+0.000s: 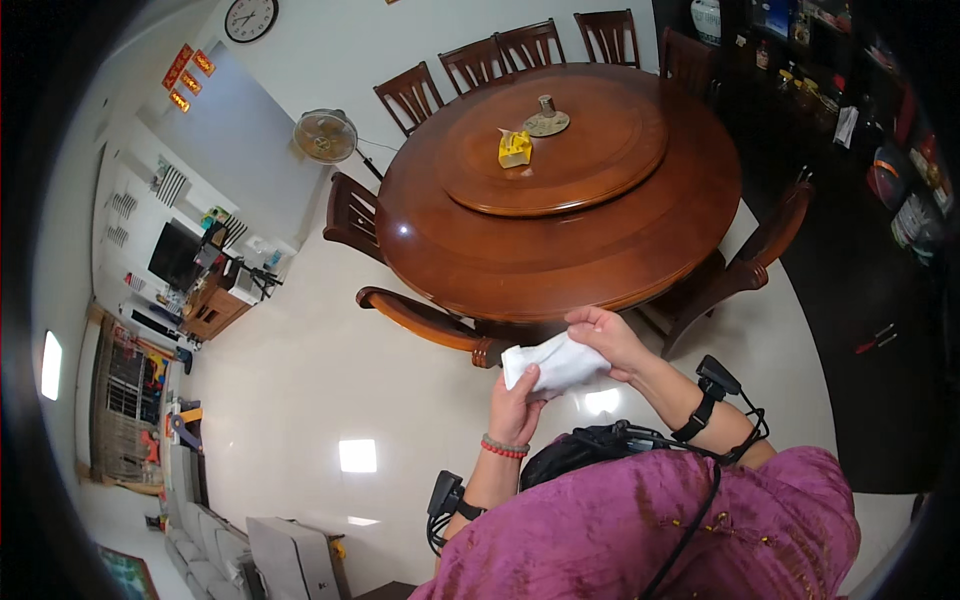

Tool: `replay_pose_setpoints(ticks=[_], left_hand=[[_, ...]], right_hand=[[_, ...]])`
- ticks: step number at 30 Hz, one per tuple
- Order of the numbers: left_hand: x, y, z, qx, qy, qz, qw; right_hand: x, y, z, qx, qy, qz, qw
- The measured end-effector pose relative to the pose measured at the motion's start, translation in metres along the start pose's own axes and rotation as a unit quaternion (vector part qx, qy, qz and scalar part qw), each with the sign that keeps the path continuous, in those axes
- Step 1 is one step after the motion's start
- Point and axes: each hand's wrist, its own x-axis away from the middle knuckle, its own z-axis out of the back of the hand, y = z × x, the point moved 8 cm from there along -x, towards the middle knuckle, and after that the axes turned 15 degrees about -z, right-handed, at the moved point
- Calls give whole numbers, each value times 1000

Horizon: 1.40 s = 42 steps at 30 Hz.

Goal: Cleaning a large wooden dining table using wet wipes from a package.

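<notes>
A folded white cloth (559, 363) is stretched between my two hands, above the pale tiled floor and just short of the table's near edge. My left hand (517, 405) grips its left end, thumb on top. At the opposite end, my right hand (606, 341) has hold of the cloth with the fingers bent over it. The fingers beneath the cloth are partly hidden. Beyond my hands stands a round wooden table (555, 259) with a raised turntable (592, 176).
On the turntable are a yellow tissue pack (514, 150) and a small metal can (547, 106) on a round mat. Wooden chairs (420, 319) ring the table. A standing fan (325, 137) is at the back left. A dark cabinet counter (817, 262) runs along the right; a grey sofa (202, 544) lies lower left.
</notes>
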Motion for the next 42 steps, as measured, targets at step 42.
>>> replay_pose_setpoints(ticks=[42], left_hand=[[-40,35,7,55,-82,-59,993]], right_hand=[[-14,-39,-94,496,-60,279,820]])
